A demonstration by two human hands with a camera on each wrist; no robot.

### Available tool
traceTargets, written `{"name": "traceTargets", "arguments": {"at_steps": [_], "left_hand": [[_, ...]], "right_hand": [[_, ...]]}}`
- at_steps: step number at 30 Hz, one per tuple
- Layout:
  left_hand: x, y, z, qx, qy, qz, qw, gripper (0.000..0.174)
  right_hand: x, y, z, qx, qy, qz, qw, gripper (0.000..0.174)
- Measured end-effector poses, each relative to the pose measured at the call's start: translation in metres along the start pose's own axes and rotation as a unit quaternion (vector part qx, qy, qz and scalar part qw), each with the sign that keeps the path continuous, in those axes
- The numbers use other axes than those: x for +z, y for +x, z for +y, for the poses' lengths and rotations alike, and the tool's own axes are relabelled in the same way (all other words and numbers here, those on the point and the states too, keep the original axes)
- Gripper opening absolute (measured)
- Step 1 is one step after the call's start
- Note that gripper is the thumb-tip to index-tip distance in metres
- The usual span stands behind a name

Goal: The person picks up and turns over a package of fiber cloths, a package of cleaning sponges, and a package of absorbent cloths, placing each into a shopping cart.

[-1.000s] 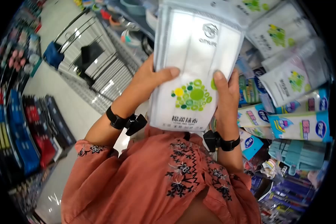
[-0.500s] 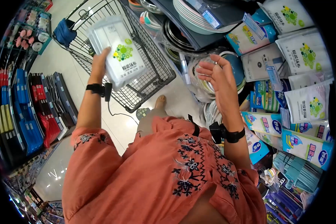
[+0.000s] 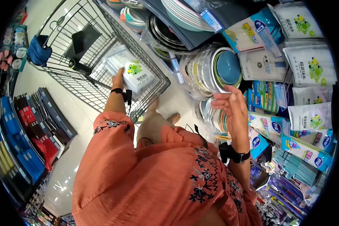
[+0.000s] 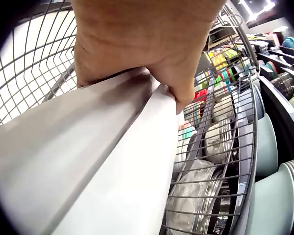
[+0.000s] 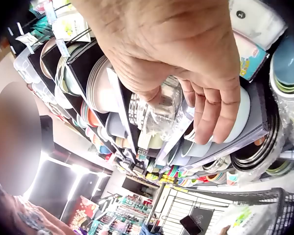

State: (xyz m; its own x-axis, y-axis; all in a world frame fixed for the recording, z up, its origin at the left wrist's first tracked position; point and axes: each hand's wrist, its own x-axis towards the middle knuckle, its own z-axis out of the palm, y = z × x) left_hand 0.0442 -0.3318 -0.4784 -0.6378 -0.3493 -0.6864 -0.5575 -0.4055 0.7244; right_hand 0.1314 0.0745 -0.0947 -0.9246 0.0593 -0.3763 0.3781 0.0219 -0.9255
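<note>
A white package with green dots [image 3: 136, 71] is gripped at its near edge by my left hand [image 3: 118, 81], inside the wire cart [image 3: 101, 22]. In the left wrist view, my left hand [image 4: 147, 39] pinches the white package [image 4: 112, 156], with cart wires around it. My right hand [image 3: 235, 109] is raised in front of the shelf, its fingers relaxed and holding nothing. The right wrist view shows my right hand [image 5: 181, 63] with loosely bent fingers, and the package [image 5: 245, 218] low in the cart.
A dark phone [image 3: 78, 41] and a dark cylinder [image 3: 79, 67] are in the cart, and a blue cloth [image 3: 39, 51] hangs on its rim. Stacked bowls [image 3: 228, 67] and hanging packages [image 3: 310, 67] fill the right shelf. Another shelf with blue packs [image 3: 30, 162] stands left.
From both hands holding the package up front, my right hand let go and my left hand carried the package left, then lower into the cart. The cart now appears closer.
</note>
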Motion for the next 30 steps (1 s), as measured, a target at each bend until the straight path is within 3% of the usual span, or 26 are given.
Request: {"name": "traceTargets", "arguments": {"at_steps": [2,6,9,11,12,15,17,18,20,22,23,26,27,30], "left_hand": [[0.008,0.01,-0.01,-0.025,-0.009,0.0,1.0,0.071],[-0.003,0.043,-0.05,-0.141,0.108,-0.033,0.984,0.065],[-0.013,0.075,-0.106,-0.077,0.166,-0.068,0.981,0.057],[0.021,0.017,-0.063,-0.08,0.281,-0.052,0.955,0.038],[0.013,0.024,-0.07,-0.019,0.355,-0.119,0.927,0.046],[0.01,0.047,-0.07,0.087,0.49,-0.209,0.842,0.047],[0.014,0.054,-0.036,0.125,0.514,-0.224,0.819,0.05],[0.011,0.043,-0.01,0.123,0.503,-0.213,0.828,0.052],[0.036,-0.001,0.061,0.124,0.42,-0.205,0.875,0.058],[0.074,-0.092,0.146,0.147,0.335,-0.251,0.896,0.042],[0.099,-0.146,0.179,0.192,0.285,-0.287,0.894,0.046],[0.167,-0.288,0.253,0.314,0.209,-0.425,0.823,0.035],[0.191,-0.328,0.267,0.302,0.185,-0.476,0.805,0.033],[0.256,-0.403,0.29,0.33,0.182,-0.621,0.687,0.044]], "right_hand": [[-0.001,-0.003,0.001,0.004,0.005,0.012,1.0,0.039],[-0.003,-0.002,0.004,0.011,0.012,0.023,1.0,0.039],[0.001,0.0,0.003,0.012,0.004,0.024,1.0,0.039],[0.003,0.0,0.004,0.025,0.006,0.025,0.999,0.039],[0.003,-0.001,0.003,0.028,0.005,0.027,0.999,0.039],[-0.004,-0.002,0.007,0.052,-0.012,0.036,0.998,0.039],[-0.014,-0.002,0.015,0.028,0.038,0.007,0.999,0.039],[-0.017,-0.001,0.009,0.027,0.036,0.001,0.999,0.04],[-0.034,-0.004,-0.01,-0.011,0.033,-0.003,0.999,0.04],[-0.039,-0.012,-0.013,-0.022,0.039,-0.029,0.999,0.041],[-0.043,-0.015,-0.015,-0.033,0.041,-0.033,0.998,0.042],[-0.056,-0.025,-0.025,-0.064,0.043,-0.045,0.996,0.043],[-0.059,-0.029,-0.028,-0.07,0.043,-0.048,0.995,0.043],[-0.072,-0.042,-0.033,-0.088,0.046,-0.035,0.994,0.044]]}}
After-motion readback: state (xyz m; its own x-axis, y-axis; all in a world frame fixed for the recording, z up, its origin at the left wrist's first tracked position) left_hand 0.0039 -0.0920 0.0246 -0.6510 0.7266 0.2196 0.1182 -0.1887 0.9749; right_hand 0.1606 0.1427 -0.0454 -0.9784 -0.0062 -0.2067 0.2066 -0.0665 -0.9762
